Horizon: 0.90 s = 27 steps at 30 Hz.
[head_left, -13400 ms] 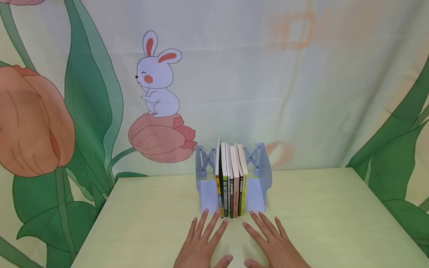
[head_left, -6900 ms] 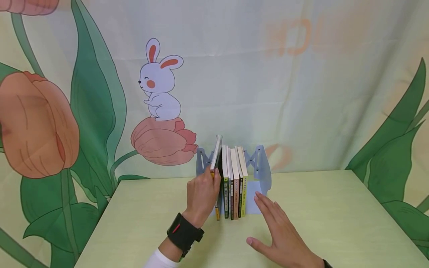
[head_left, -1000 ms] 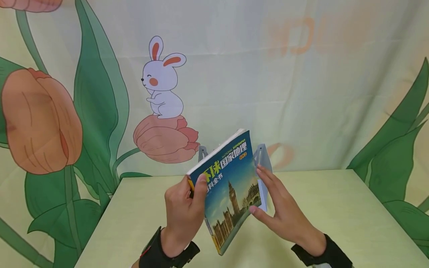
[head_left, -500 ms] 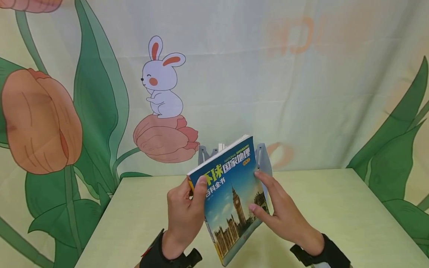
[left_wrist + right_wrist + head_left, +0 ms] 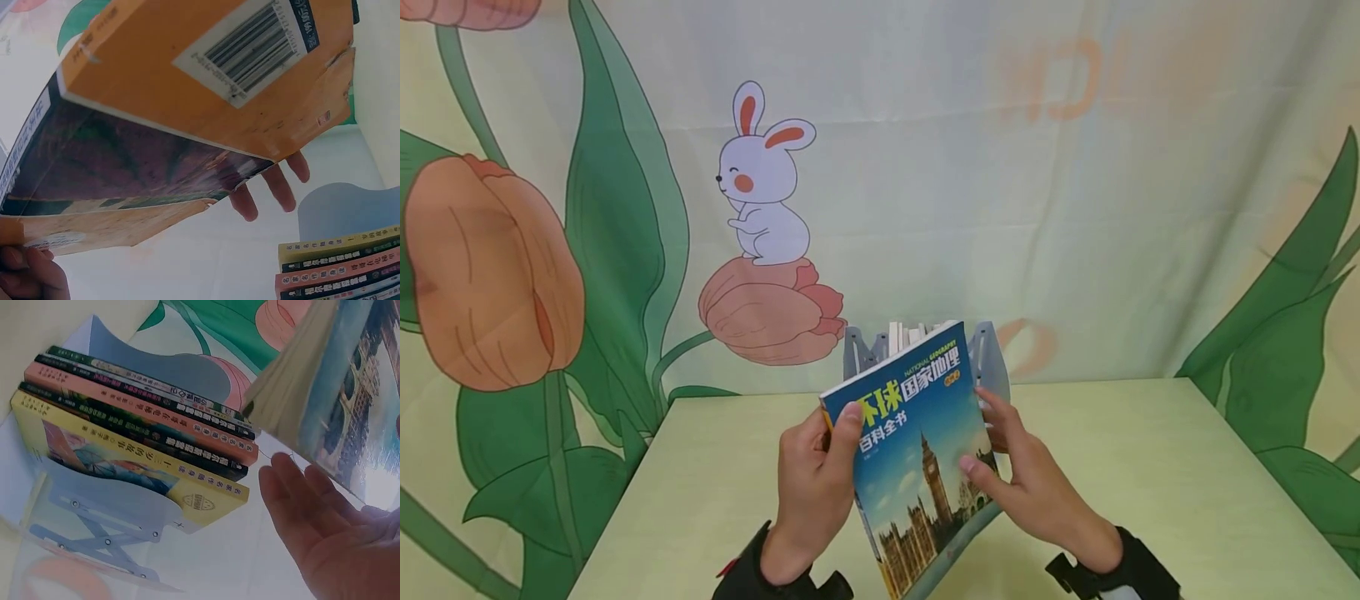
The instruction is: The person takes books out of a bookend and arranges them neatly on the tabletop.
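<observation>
A blue paperback book (image 5: 898, 483) with a clock tower on its front cover is held tilted above the table. My left hand (image 5: 812, 492) grips its spine side, thumb on the front cover. At the opposite edge, my right hand (image 5: 1037, 487) holds the book with its thumb on the cover and fingers reaching behind. The left wrist view shows the book's orange back cover (image 5: 150, 62) with a barcode. Behind it, several upright books (image 5: 137, 425) stand in a pale blue metal bookend (image 5: 991, 358); in the head view the held book mostly hides them.
The pale yellow-green table (image 5: 1150, 467) extends to both sides of the hands. A curtain (image 5: 1120, 250) printed with a rabbit and tulips hangs behind its far edge.
Earlier the book stood leftmost in the row; the left hand took it out. Over the last second it lowered and turned its cover more toward me, while the right fingers moved behind its edge.
</observation>
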### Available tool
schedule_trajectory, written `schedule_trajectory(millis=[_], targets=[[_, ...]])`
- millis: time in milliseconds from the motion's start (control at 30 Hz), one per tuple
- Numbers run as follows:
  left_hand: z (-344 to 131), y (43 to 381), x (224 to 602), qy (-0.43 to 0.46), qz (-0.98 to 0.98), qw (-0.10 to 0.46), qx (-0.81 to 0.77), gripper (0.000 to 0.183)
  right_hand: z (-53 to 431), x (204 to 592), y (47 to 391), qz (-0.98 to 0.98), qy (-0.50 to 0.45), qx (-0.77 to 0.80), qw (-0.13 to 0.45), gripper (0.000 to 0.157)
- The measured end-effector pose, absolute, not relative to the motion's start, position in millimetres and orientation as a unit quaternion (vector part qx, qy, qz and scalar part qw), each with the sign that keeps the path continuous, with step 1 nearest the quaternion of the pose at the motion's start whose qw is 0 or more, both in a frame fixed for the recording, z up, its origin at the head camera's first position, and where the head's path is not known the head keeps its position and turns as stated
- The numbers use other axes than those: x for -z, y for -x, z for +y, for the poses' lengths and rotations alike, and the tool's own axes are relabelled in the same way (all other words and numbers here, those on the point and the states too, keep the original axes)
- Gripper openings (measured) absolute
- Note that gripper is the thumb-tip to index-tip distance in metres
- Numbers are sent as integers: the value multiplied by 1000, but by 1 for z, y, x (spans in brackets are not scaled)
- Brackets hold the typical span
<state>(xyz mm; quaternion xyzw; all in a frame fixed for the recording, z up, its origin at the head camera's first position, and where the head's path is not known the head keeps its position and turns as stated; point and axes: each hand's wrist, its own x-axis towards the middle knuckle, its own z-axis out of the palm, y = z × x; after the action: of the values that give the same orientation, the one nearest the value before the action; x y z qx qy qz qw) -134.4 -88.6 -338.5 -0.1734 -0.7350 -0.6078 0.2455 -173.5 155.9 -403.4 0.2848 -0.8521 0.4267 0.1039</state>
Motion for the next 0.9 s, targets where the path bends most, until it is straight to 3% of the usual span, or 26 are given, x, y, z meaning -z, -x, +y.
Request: schedule_trajectory(millis=[367,900], targets=[[-91,137,345,127,-722,195,652,28,158,409,177,-807,-299,-509,-15,62],[-95,144,352,86,-702,162,688,33,158,417,173,-805,-262,-531,49,33]])
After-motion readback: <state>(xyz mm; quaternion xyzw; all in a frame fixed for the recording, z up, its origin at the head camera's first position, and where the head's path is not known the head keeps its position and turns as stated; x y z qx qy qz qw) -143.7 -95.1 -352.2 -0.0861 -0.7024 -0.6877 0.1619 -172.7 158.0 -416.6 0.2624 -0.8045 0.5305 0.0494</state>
